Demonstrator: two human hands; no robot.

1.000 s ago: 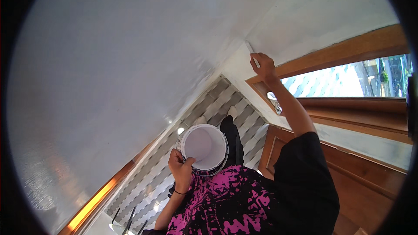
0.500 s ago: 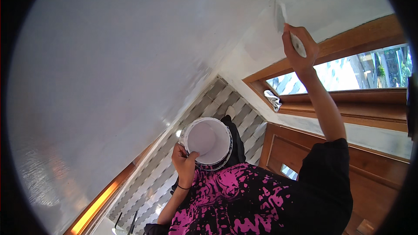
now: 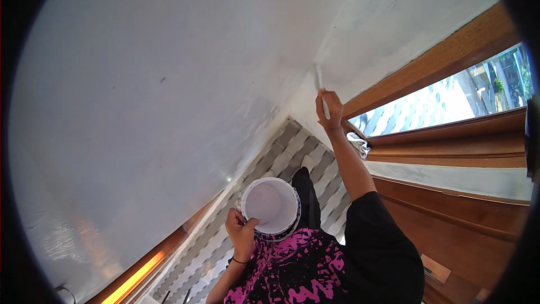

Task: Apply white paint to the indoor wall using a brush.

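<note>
My right hand (image 3: 331, 108) is closed round the handle of a paintbrush (image 3: 319, 73). The brush's pale bristles touch the white wall (image 3: 382, 39) close to the corner, left of the wooden window frame (image 3: 439, 59). Low in front of my body, my left hand (image 3: 242, 232) grips the near left rim of a white bucket (image 3: 295, 202), thumb over the edge and fingers outside. Pale, whitish paint (image 3: 263, 202) lies inside the bucket. Its outside is partly hidden by the hand and my shirt.
A crumpled grey-and-white cloth (image 3: 358, 145) rests at the left end of the window sill (image 3: 439, 149). Grey and white patterned floor tiles (image 3: 281, 155) lie below, where a shoe (image 3: 306, 161) shows. Brown wooden panelling (image 3: 461, 247) stands at lower right, and a large glossy wall (image 3: 157, 107) on the left.
My right hand has moved down and left with the paintbrush, from above the window frame toward the wall corner. The bucket, still in my left hand, appears slightly lower in view.
</note>
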